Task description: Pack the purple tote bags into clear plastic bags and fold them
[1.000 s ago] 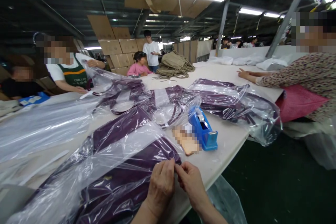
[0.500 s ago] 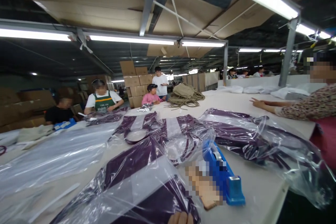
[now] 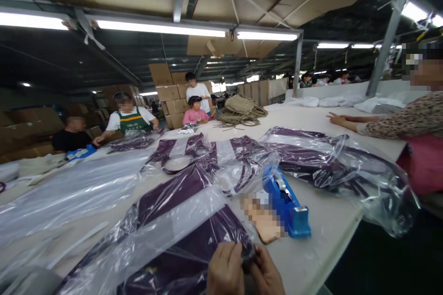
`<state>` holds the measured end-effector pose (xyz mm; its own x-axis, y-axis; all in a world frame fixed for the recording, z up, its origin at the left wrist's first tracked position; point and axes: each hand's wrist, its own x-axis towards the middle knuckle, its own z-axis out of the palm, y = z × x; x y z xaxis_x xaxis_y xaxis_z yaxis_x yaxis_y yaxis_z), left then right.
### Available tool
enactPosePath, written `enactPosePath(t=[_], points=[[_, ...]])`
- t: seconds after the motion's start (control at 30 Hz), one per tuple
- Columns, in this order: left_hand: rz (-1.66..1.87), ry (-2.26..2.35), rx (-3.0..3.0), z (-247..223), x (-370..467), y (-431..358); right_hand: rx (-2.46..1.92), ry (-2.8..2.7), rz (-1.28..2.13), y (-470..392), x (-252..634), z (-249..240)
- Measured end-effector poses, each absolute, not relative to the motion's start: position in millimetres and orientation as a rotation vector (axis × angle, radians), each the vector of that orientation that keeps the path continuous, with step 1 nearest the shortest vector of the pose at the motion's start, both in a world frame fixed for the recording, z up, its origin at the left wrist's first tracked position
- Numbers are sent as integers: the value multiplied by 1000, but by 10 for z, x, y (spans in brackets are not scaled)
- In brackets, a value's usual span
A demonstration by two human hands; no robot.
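1. The left hand (image 3: 226,269) and right hand (image 3: 266,274) meet at the bottom of the view, both pinching the corner of the clear plastic bag (image 3: 166,230) that holds a purple garment (image 3: 194,249).
2. That bag lies on the bench (image 3: 325,221) just in front of the person, its corner close to the near edge.
3. Judging by this, the garment is already bagged; the open end looks not yet taped.
4. The blue tape dispenser (image 3: 285,203) sits near, to the right.
5. More bagged purple pieces (image 3: 311,161) crowd the middle; bare bench remains beside the dispenser toward the right edge.
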<state>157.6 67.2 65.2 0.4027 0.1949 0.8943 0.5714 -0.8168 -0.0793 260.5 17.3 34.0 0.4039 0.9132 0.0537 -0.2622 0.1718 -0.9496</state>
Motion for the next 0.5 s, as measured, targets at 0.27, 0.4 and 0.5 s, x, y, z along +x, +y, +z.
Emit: enactPosePath(t=[0.27,0.4,0.5], points=[[-1379,-815,-2378,851,1526,554,-1289,-1189,571,168,2803,467],[-1364,-831,-2388,806,1510,542,-1312,-1398,295,217,2916,393],[-1339,-877,-2407,776,1525,524,-1371,-1547,150,249,3005,285]])
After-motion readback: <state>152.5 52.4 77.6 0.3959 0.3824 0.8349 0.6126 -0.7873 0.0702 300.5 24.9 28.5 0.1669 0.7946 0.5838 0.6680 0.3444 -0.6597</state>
